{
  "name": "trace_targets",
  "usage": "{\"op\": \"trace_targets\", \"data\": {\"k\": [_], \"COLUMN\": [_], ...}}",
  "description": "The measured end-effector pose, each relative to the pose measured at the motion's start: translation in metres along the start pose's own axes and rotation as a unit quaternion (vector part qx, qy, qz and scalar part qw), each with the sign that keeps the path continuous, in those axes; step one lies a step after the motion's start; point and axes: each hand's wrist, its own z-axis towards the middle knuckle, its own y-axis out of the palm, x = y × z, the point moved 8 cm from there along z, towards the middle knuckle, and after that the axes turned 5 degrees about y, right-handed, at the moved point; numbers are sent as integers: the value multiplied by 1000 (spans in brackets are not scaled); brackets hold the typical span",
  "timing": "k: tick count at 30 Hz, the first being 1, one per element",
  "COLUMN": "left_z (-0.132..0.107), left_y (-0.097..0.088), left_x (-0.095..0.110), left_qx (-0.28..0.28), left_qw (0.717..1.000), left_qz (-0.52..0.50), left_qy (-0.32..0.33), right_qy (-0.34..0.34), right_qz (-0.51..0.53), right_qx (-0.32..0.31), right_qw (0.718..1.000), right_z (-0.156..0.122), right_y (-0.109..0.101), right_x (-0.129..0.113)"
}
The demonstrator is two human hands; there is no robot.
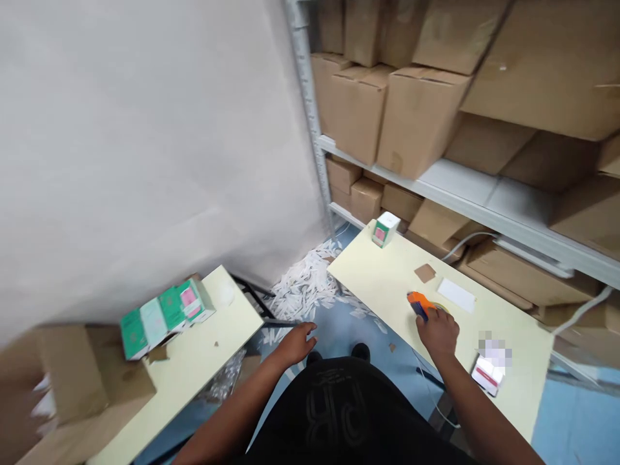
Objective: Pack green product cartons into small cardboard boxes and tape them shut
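Observation:
My right hand (438, 332) is over the right table, its fingers wrapped round an orange and blue handheld tool (418, 302). The tool's exact kind is hard to make out; part of it is hidden under my fingers, and a bit of yellow shows behind them. A white card (456, 295) and a small brown cardboard piece (425, 272) lie just beyond it. My left hand (296, 344) hangs in the air in front of my body, holding nothing, its fingers slightly bent and apart. Nearest to it is the corner of the left table (242, 320).
Green and white boxes (167, 309) stand in a row on the left table beside an open carton (72, 374). One green-and-white box (386, 229) and a phone-like device (488, 374) sit on the right table. White scraps (307, 284) litter the floor. Shelves (436, 187) hold brown cartons.

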Motion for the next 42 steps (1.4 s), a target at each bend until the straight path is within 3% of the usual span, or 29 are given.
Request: {"op": "trace_targets", "data": {"k": [3,5,8,11,16,21,28,32,37,42], "left_z": [-24,-42,-70,-105,-177,-264,-378,-414,-443,-479], "left_y": [6,9,11,10,11,9,14,31,47,46], "left_x": [0,-5,-16,-33,-79,-136,-206,-236,-268,-299], "left_qx": [22,37,77,123,188,243,312,325,350,375], "left_qw": [1000,998,994,988,974,958,924,905,874,829], "left_qz": [-10,-26,-52,-73,-104,-130,-164,-181,-207,-224], "left_qy": [-19,-37,-50,-56,-70,-84,-152,-206,-266,-349], "right_qy": [-102,-143,-159,-205,-279,-273,-346,-409,-471,-523], "right_qz": [62,120,205,231,251,258,237,229,194,166], "right_qx": [-15,-64,-168,-226,-224,-250,-297,-335,-379,-423], "right_qw": [993,980,951,924,899,892,858,817,773,721], "right_z": [0,-1,-10,-34,-91,-162,-265,-304,-330,-360], "right_y": [6,14,21,10,-13,-7,-9,-13,-6,4], "right_x": [-32,-65,-124,-188,-268,-321,-418,-472,-541,-624]}}
